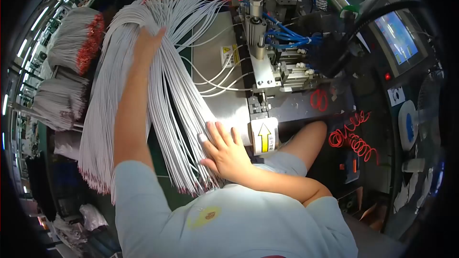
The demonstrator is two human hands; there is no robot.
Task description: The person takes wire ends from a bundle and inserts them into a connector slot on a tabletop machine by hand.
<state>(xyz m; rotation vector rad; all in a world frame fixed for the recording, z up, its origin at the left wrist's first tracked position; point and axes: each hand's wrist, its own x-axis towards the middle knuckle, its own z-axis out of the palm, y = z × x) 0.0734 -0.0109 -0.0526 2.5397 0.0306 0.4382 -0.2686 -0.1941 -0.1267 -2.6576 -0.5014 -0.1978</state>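
Observation:
A large bundle of thin white cables (pixel 179 86) with red ends fans out in front of me. My left hand (pixel 149 43) reaches into its upper part, thumb out to the right and fingers partly buried among the strands, gripping them. More white cables (pixel 107 95) drape to the left of my left arm. Low on the right edge of the bundle lies my right hand (pixel 224 150), its fingers spread and touching the outer strands. A few single cables (pixel 222 86) curve from the bundle to the machine (pixel 260 43) on the right.
Two more cable bundles (pixel 74 40) sit at the far left. A touch screen (pixel 398 36) stands at the upper right, above coiled red tubing (pixel 351 136). A yellow arrow label (pixel 264 136) marks the machine's front edge.

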